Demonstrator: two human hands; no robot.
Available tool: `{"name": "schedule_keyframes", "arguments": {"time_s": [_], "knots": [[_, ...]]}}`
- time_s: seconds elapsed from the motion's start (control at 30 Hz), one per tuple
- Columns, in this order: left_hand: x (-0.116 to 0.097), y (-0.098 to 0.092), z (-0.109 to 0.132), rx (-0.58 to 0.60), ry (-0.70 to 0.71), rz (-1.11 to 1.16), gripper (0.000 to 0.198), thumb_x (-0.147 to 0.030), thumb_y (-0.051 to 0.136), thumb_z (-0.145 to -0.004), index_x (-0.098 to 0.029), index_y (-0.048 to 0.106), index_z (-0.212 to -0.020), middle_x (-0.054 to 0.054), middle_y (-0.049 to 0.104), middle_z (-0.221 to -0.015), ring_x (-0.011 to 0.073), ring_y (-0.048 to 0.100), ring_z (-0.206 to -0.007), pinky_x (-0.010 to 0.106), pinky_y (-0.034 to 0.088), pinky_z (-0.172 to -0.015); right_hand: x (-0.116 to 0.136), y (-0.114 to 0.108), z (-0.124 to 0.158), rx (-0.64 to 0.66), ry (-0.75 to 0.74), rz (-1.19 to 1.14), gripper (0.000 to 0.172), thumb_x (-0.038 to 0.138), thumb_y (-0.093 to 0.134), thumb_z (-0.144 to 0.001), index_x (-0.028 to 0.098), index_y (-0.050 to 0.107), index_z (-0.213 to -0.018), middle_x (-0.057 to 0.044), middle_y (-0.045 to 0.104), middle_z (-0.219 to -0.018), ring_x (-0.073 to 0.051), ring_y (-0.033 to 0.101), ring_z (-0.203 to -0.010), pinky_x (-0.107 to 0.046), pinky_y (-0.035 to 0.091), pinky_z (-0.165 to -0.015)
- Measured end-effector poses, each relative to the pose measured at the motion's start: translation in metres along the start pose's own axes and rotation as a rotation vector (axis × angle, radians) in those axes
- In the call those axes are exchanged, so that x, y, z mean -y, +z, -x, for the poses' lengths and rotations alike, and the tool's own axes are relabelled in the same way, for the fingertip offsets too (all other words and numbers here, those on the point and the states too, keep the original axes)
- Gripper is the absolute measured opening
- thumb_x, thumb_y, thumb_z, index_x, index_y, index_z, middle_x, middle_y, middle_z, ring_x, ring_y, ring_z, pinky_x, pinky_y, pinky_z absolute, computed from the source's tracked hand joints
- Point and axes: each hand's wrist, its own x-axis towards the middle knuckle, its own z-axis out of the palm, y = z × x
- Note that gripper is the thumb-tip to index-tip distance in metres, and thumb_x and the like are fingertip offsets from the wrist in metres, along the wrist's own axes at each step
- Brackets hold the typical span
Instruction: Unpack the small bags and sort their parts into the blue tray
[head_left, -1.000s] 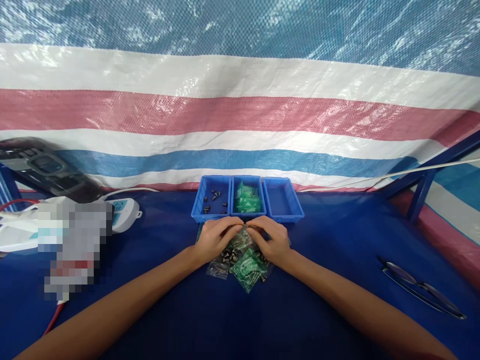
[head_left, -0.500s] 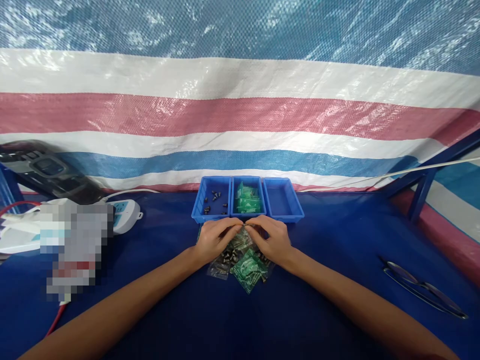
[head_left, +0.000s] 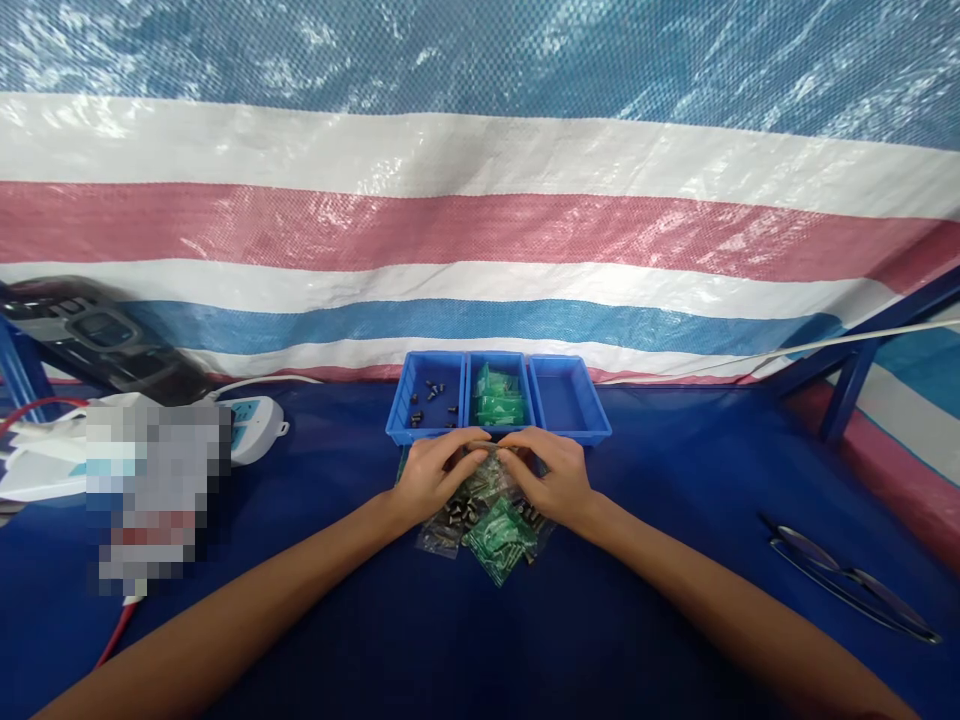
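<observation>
Left hand (head_left: pixel 429 480) and right hand (head_left: pixel 559 482) pinch a thin strip (head_left: pixel 490 445), material unclear, frame centre; probably light, flexible, slippery; hold by ends.

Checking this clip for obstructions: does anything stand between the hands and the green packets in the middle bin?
Only the middle blue bin's near wall, just beyond the left hand and right hand, stands before the green packets; nothing else visible does.

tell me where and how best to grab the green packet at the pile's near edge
Likely pinch the green packet by its near corner, from the near side: it lies diamond-wise, that corner jutting beyond the pile over the blue table.
</observation>
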Motion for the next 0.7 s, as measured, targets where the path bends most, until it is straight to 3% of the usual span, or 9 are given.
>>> {"name": "schedule_keyframes", "arguments": {"time_s": [0.17, 0.37, 0.57, 0.7], "knots": [[0.0, 0.0, 0.001, 0.041, -0.007, 0.075, 0.025, -0.024, 0.047, -0.092, -0.018, 0.051, -0.116, 0.001, 0.066, -0.076, 0.0096, 0.062, -0.059, 0.018, 0.05, -0.057, 0.003, -0.01, -0.01, -0.141, 0.12, -0.033, 0.01, 0.027, 0.057, -0.082, 0.02, 0.064, -0.08, -0.002, 0.062, -0.066, -0.013, 0.055, -0.056, -0.027, 0.047, -0.055], [0.002, 0.001, 0.001, 0.047, -0.003, 0.097, 0.022, -0.022, 0.045, -0.092, -0.017, 0.054, -0.111, 0.001, 0.065, -0.073, 0.0097, 0.061, -0.058, 0.019, 0.049, -0.058, -0.002, -0.014, -0.023, -0.367, 0.508, -0.45, 0.016, 0.034, 0.06, -0.079, 0.018, 0.059, -0.081, 0.006, 0.05, -0.05, -0.009, 0.047, -0.042, -0.022, 0.039, -0.043], [0.004, 0.002, 0.002, 0.027, 0.027, 0.114, 0.021, -0.02, 0.045, -0.091, -0.017, 0.055, -0.109, 0.001, 0.065, -0.069, 0.0107, 0.061, -0.057, 0.02, 0.048, -0.056, -0.011, -0.028, -0.036, -0.495, 0.775, -0.799, 0.026, 0.035, 0.069, -0.069, 0.017, 0.057, -0.082, 0.004, 0.054, -0.063, -0.006, 0.047, -0.042, -0.021, 0.034, -0.038], [0.004, 0.002, 0.003, 0.027, 0.027, 0.109, 0.021, -0.021, 0.044, -0.092, -0.016, 0.055, -0.109, 0.001, 0.066, -0.069, 0.0109, 0.061, -0.057, 0.021, 0.048, -0.056, -0.015, -0.041, -0.042, -0.524, 0.911, -0.876, 0.029, 0.032, 0.07, -0.067, 0.017, 0.059, -0.089, 0.0, 0.062, -0.077, -0.007, 0.05, -0.047, -0.021, 0.038, -0.041]]}}
